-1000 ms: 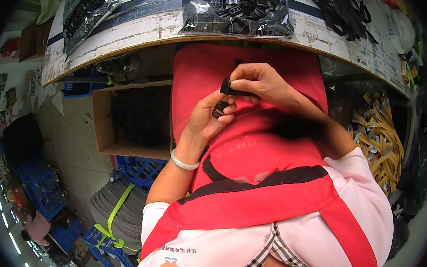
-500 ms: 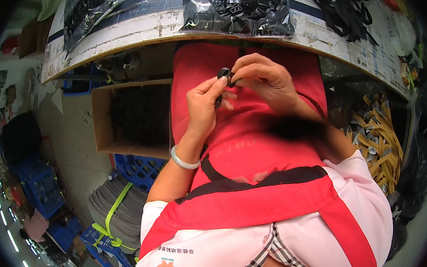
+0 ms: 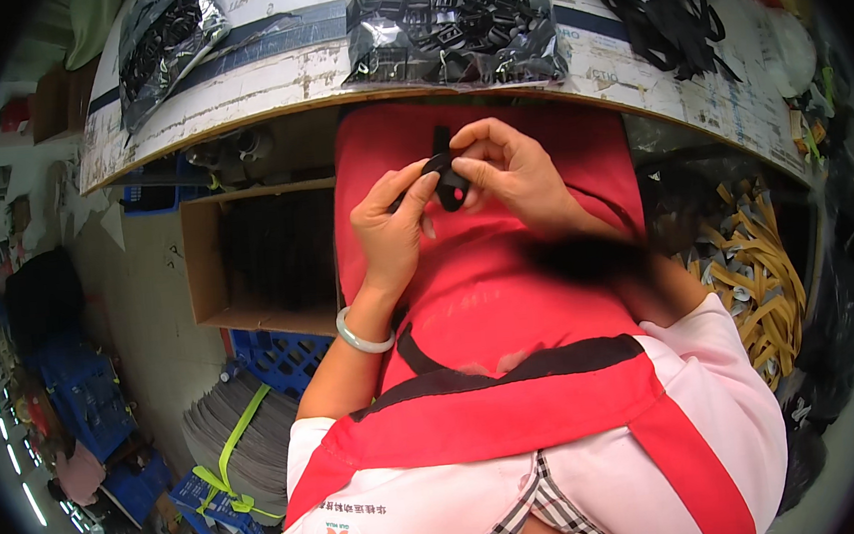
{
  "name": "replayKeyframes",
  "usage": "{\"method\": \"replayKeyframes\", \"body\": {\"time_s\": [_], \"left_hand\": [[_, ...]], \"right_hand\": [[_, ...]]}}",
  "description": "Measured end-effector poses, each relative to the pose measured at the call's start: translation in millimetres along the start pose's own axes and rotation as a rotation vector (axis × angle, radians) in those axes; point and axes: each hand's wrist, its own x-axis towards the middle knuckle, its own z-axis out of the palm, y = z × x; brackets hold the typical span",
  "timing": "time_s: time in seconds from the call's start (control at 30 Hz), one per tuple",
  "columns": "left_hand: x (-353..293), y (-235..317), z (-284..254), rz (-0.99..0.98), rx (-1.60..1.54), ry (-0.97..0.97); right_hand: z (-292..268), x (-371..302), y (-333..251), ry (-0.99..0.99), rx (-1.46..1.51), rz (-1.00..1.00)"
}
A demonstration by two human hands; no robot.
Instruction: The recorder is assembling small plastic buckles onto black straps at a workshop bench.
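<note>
A short black webbing strap (image 3: 453,197) is held between my two hands over the red apron (image 3: 509,291). It bends into a small loop below the fingertips, and one end stands up toward the table. My left hand (image 3: 391,215) pinches it from the left between thumb and forefinger. From the other side, my right hand (image 3: 515,175) grips it in the same way, fingers curled. The fingers partly cover the strap, and I cannot tell whether a buckle is threaded on it.
On the worn white table (image 3: 271,63) ahead lie a clear bag of black plastic buckles (image 3: 453,29), another bag of black parts (image 3: 168,36), and black straps (image 3: 674,22). An open cardboard box (image 3: 209,274) stands left of my lap; yellow strips (image 3: 749,282) are heaped at right.
My right hand has come down and closed on the strap beside my left. The strap now shows a hanging loop and an upright end. The view has shifted slightly.
</note>
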Motion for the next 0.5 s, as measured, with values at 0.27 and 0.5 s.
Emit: {"method": "replayKeyframes", "body": {"time_s": [0.27, 0.5], "left_hand": [[-3, 2, 0, -0.004, 0.006, 0.043], [-2, -4, 2, 0.04, 0.004, -0.022]], "right_hand": [[12, -9, 3, 0.172, -0.243, -0.139], [1, 4, 10, 0.044, 0.049, 0.044]]}}
